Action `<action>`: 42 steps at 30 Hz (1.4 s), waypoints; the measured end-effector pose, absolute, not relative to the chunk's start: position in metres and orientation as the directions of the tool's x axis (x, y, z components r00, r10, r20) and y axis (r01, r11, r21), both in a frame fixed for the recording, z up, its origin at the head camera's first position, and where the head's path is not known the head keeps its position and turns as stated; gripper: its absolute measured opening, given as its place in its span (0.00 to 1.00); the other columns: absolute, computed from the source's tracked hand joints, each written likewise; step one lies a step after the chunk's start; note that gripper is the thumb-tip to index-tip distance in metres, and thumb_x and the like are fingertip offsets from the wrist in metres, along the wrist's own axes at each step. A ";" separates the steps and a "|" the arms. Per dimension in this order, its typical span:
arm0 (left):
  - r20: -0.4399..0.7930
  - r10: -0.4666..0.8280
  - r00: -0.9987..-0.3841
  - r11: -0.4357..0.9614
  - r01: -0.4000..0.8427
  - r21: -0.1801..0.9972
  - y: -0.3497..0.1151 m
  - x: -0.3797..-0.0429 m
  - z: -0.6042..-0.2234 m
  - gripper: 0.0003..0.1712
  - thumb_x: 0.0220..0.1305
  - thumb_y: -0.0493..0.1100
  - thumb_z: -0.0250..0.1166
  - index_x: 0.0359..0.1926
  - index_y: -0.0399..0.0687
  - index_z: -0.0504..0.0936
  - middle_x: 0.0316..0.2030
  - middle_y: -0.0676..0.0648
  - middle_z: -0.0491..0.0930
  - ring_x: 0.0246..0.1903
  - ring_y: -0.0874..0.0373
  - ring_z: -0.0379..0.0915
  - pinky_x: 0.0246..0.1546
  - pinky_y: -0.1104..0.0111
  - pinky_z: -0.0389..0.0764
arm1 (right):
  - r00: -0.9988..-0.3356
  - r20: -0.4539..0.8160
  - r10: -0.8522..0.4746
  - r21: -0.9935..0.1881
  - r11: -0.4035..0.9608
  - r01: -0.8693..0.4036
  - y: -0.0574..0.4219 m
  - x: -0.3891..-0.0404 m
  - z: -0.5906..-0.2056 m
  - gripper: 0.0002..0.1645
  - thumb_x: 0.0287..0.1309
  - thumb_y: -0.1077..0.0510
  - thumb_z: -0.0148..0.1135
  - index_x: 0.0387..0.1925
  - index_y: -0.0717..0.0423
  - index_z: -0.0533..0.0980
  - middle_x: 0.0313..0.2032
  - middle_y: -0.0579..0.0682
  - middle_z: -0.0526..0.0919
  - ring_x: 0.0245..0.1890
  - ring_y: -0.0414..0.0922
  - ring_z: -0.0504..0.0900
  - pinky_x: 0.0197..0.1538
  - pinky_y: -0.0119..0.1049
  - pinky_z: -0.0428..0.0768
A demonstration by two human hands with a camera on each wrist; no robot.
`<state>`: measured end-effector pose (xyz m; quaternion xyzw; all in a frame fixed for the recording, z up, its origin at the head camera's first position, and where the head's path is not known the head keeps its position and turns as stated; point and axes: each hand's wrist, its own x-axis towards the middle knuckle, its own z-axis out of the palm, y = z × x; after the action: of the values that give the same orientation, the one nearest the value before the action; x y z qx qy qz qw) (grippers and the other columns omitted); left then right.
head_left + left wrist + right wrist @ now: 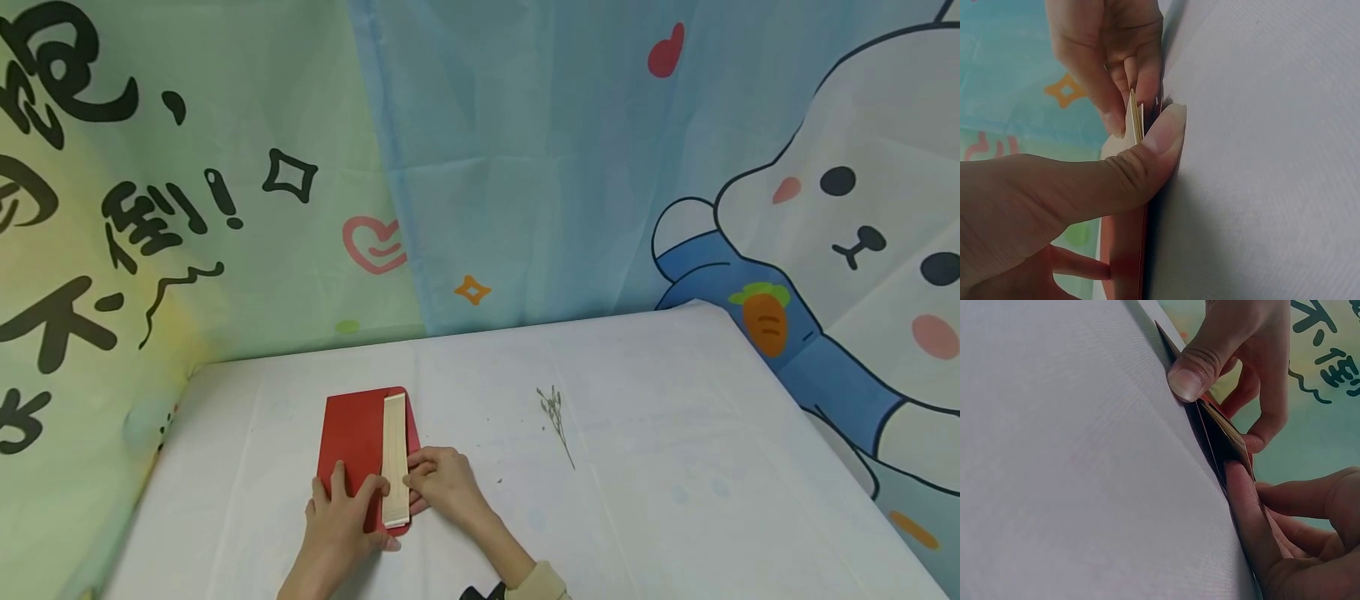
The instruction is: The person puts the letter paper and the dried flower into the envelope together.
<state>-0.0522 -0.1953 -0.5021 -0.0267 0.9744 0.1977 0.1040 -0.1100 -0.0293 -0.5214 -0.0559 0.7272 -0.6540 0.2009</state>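
A flat red paper envelope with rounded right corners lies on the white table in the head view. Along its right side runs a long cream strip of layered paper. My left hand holds the envelope from the lower left, thumb at the near edge and a fingertip at the strip's left side. From the right, my right hand pinches the strip's right edge, thumb on top and other fingers behind. The right wrist view shows one finger within the dark gap between the layers.
To the right of the envelope lies a small dried flower sprig with a few crumbs around it. A white cloth covers the table. Printed curtains hang behind, and a dark object shows at the bottom edge beside the right sleeve.
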 end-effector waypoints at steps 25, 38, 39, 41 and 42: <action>-0.229 -0.016 -0.973 0.916 -0.106 0.388 -0.194 -0.052 -0.501 0.36 0.41 0.51 0.85 0.48 0.57 0.74 0.68 0.19 0.57 0.64 0.15 0.48 0.61 0.26 0.62 | -0.917 -0.211 -0.338 -0.974 0.151 0.169 -0.030 -0.109 -0.521 0.11 0.58 0.73 0.67 0.44 0.72 0.80 0.29 0.59 0.87 0.22 0.56 0.88 0.24 0.40 0.86; -0.225 -0.017 -0.974 0.918 -0.104 0.384 -0.194 -0.052 -0.501 0.35 0.40 0.51 0.86 0.47 0.57 0.73 0.68 0.19 0.58 0.64 0.13 0.48 0.61 0.26 0.62 | -0.919 -0.211 -0.333 -0.973 0.163 0.164 -0.030 -0.108 -0.519 0.12 0.58 0.73 0.67 0.44 0.72 0.80 0.29 0.59 0.87 0.22 0.54 0.88 0.24 0.39 0.86; -0.227 -0.017 -0.974 0.918 -0.105 0.383 -0.194 -0.052 -0.501 0.35 0.41 0.51 0.85 0.47 0.57 0.73 0.68 0.19 0.58 0.64 0.13 0.48 0.61 0.26 0.62 | -0.919 -0.211 -0.333 -0.973 0.163 0.165 -0.030 -0.108 -0.518 0.11 0.58 0.73 0.67 0.44 0.72 0.80 0.29 0.59 0.87 0.22 0.54 0.88 0.24 0.39 0.86; -0.229 -0.019 -0.973 0.918 -0.107 0.382 -0.194 -0.052 -0.501 0.36 0.40 0.51 0.86 0.47 0.57 0.73 0.68 0.19 0.58 0.64 0.12 0.48 0.61 0.26 0.62 | -0.919 -0.214 -0.332 -0.972 0.162 0.168 -0.030 -0.108 -0.518 0.11 0.58 0.73 0.67 0.44 0.72 0.80 0.29 0.59 0.87 0.22 0.54 0.88 0.24 0.39 0.86; -0.229 -0.019 -0.973 0.918 -0.108 0.381 -0.194 -0.052 -0.501 0.36 0.40 0.51 0.86 0.47 0.57 0.73 0.68 0.19 0.58 0.64 0.12 0.48 0.61 0.26 0.62 | -0.919 -0.214 -0.331 -0.972 0.162 0.168 -0.030 -0.108 -0.518 0.11 0.58 0.73 0.67 0.44 0.72 0.80 0.29 0.59 0.87 0.22 0.54 0.88 0.24 0.39 0.86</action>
<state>-0.0523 -0.1941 -0.5006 -0.0327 0.9731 0.1994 0.1107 -0.1080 -0.0300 -0.5178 -0.0552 0.7373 -0.6449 0.1935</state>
